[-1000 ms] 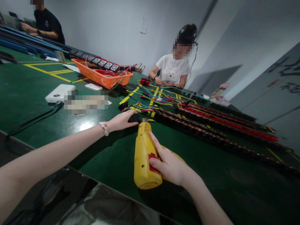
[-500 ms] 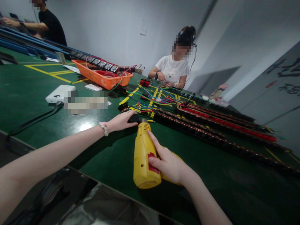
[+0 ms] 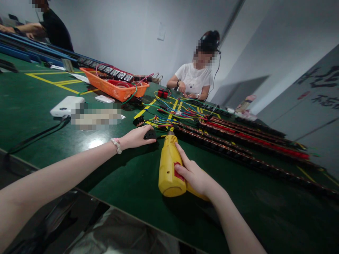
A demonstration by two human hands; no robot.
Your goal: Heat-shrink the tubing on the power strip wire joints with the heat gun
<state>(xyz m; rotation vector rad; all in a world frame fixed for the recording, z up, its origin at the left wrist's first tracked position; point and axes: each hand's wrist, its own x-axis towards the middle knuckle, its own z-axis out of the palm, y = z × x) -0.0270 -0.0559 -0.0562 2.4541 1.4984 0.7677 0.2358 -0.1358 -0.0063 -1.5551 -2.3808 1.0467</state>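
Note:
A yellow heat gun [image 3: 169, 173] with a red switch is gripped in my right hand [image 3: 194, 176], its metal nozzle pointing away from me. My left hand [image 3: 136, 137], with a beaded bracelet at the wrist, is closed on a small black block [image 3: 150, 134] by the table's middle. From that block a short dark and yellow lead runs toward the nozzle. Just beyond lie coloured wires [image 3: 161, 123] joined to long strips with copper edges [image 3: 212, 139]. My left fingers partly hide the block, and its exact kind is unclear.
On the green table [image 3: 127, 183] an orange basket [image 3: 111, 88] holds wires and parts at the back. A white device [image 3: 67, 106] with a black cable sits at left. Across the table a person in white [image 3: 196, 79] works; another person in black [image 3: 57, 33] is far left.
My right hand has moved the heat gun to the right and a little forward, so its nozzle is farther from the black block. My left hand has stayed nearly in place.

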